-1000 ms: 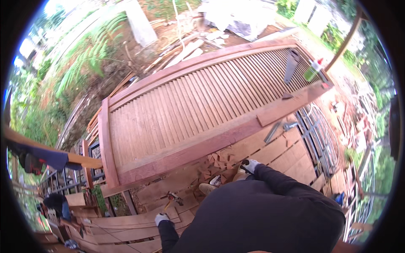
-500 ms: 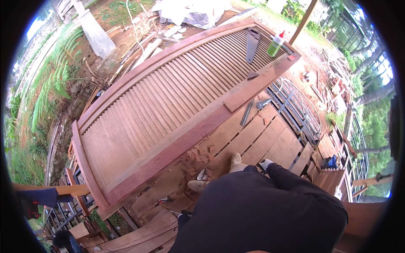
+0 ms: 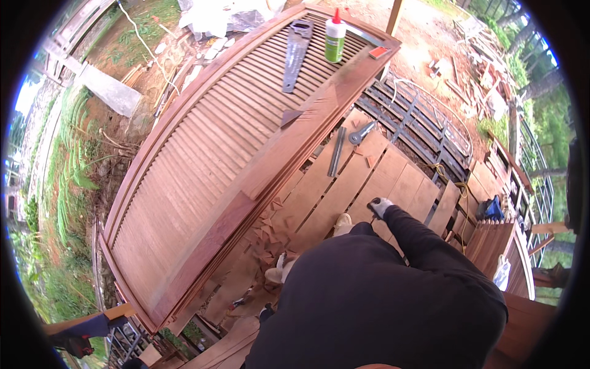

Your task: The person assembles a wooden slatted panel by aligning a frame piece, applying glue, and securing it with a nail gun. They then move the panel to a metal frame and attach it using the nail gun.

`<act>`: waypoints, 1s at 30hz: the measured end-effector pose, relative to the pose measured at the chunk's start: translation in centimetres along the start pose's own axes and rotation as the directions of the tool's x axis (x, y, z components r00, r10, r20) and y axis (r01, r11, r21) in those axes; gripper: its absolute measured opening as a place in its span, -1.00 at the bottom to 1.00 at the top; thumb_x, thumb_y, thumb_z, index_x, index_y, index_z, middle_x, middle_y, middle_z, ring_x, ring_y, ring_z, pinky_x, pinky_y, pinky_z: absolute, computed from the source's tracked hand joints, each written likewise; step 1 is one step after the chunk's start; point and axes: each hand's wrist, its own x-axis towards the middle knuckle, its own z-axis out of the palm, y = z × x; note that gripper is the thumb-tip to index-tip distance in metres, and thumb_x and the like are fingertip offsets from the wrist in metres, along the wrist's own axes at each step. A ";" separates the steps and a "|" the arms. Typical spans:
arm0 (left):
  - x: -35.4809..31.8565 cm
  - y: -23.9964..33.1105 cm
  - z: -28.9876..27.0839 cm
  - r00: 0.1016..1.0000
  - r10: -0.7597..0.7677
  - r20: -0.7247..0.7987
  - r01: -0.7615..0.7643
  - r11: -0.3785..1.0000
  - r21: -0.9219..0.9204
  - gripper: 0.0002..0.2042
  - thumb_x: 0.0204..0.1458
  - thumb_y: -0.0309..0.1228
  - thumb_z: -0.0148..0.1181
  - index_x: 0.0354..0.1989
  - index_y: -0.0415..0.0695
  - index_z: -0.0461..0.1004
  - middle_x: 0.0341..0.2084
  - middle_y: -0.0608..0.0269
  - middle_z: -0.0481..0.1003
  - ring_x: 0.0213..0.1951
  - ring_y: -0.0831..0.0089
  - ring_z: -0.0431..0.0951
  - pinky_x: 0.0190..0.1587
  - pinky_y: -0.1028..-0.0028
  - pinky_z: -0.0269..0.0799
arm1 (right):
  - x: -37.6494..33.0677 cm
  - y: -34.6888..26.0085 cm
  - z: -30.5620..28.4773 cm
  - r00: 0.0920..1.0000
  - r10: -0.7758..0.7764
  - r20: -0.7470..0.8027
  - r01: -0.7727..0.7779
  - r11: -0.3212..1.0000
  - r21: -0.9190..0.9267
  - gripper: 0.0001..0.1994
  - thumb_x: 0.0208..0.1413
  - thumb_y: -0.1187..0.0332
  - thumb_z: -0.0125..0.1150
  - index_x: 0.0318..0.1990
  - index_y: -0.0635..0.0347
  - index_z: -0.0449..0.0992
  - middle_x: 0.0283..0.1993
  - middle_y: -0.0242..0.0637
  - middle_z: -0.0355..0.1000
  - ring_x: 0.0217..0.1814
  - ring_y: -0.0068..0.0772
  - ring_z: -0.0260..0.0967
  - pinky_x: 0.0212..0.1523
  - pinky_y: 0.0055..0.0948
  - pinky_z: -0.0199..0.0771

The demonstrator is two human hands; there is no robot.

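My right hand (image 3: 381, 208), in a pale glove with dark fingers, reaches out low over the plank floor (image 3: 393, 178). Its fingers are curled in, and what they hold, if anything, is too small to make out. Beside my shoe, close to a heap of small reddish wood offcuts (image 3: 268, 232), shows a whitish patch that looks like my gloved left hand (image 3: 282, 261); its fingers cannot be made out. A large louvred wooden panel (image 3: 203, 160) with a reddish frame slants across to my left.
On the panel lie a handsaw (image 3: 296, 58), a dark triangular piece (image 3: 290, 117) and an orange block (image 3: 378, 53), with a green-and-white glue bottle (image 3: 335, 38) upright. A dark metal bar (image 3: 337, 151) and a grey tool (image 3: 362, 132) rest on the planks, near a metal grille (image 3: 409, 117).
My right hand has reached farther out over the planks, its arm more extended. The view has shifted, so the panel sits farther left and steeper. The saw and bottle stay on it.
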 end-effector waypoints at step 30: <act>-20.2 79.9 -16.4 0.069 0.990 -0.122 -0.997 0.073 0.031 -0.62 0.11 -0.45 0.25 0.13 -0.18 0.46 0.02 0.03 0.53 0.03 0.20 0.58 0.10 0.35 0.47 | 8.2 9.5 -19.6 0.929 0.369 -0.006 -0.281 0.716 0.640 -0.75 0.15 0.21 0.25 -0.18 0.20 0.58 -0.44 -0.22 0.51 -0.46 -0.24 0.50 -0.45 -0.22 0.53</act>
